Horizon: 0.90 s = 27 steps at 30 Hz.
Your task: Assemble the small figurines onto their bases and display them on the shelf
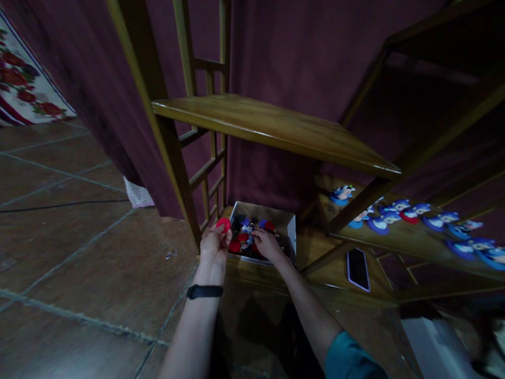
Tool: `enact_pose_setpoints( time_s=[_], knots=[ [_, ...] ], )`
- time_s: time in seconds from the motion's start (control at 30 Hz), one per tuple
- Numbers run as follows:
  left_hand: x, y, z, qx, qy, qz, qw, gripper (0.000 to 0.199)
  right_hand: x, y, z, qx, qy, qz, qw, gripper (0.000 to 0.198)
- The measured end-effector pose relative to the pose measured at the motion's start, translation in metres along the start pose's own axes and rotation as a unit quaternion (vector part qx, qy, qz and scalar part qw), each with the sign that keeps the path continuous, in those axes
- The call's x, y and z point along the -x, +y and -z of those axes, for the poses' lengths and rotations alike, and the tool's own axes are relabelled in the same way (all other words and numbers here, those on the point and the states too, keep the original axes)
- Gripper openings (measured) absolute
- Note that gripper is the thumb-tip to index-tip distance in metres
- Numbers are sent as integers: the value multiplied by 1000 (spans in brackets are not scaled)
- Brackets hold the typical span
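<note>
My left hand (215, 239) is closed around a round red disc (223, 225), which looks like the base of a figurine; whatever is under it is hidden by the fingers. It is just outside the left wall of an open cardboard box (291, 239). Inside that box lie several small figurines (243, 238) in a jumble, with red, blue and black round bases. My right hand (266, 245) reaches over the box's front wall, fingertips pinched together among the figurines. What those fingers hold, if anything, is too small and dark to make out.
Wooden shelving surrounds the box, with one board (268, 126) above it. Figurines on coloured bases (414, 212) line a shelf to the right. A phone (358, 269) lies on the lower board. Behind hangs a purple curtain (284, 52); a white box (434, 345) stands lower right.
</note>
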<state>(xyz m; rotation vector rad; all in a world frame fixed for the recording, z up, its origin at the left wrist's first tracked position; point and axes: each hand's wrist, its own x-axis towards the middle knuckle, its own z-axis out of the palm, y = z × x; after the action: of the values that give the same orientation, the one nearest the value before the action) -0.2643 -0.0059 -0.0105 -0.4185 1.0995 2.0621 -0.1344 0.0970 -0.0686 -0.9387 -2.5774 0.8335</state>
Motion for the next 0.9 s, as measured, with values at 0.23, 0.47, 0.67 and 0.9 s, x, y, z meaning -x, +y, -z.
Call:
enact_pose_setpoints(
  time_s=[0.23,0.47,0.67,0.9],
  knots=[
    [2,2,-1,-6,-3,-3,1000,23,-2,-3,-15,42,-72,57,995,42],
    [1,4,1,-11,-11,-1,1000,23,20,18,2,11,-43,-10,999,47],
    [0,3,4,-16,-34,3,999,21,27,35,17,-23,-2,-76,997,29],
    [-1,0,4,-8,-39,10,999,17,21,37,14,8,-10,-85,996,33]
  ],
)
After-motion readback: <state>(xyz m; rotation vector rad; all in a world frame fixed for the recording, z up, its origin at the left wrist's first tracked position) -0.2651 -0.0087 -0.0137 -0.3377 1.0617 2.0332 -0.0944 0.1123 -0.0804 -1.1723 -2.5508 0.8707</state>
